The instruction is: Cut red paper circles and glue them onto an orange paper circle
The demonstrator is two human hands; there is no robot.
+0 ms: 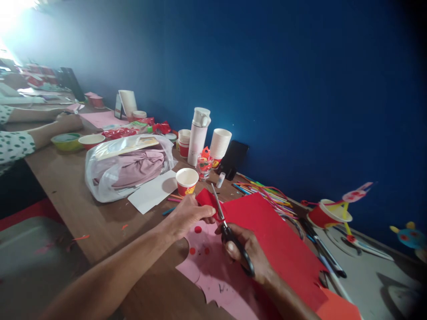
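Note:
My left hand (pixel 187 213) pinches a small piece of red paper (pixel 205 199) between thumb and fingers. In my right hand (pixel 245 246) are black-handled scissors (pixel 238 250), their blades slanting up beside the red piece. Whether the blades are parted I cannot make out. Beneath my hands lies a pink sheet (pixel 213 271) with cut, jagged edges and a few red dots. A large red sheet (pixel 267 226) spreads out to the right of the scissors. Just beyond my left hand stands a paper cup (pixel 187 180), upright.
A plastic bag (pixel 133 166) holding cloth sits on the left. Behind stand a white bottle (pixel 199 138) and stacked cups (pixel 220 144). Coloured pipe cleaners (pixel 267 195) lie along the blue wall, with a cutter knife (pixel 325 251) at right. Another person's arms (pixel 43 129) rest at far left.

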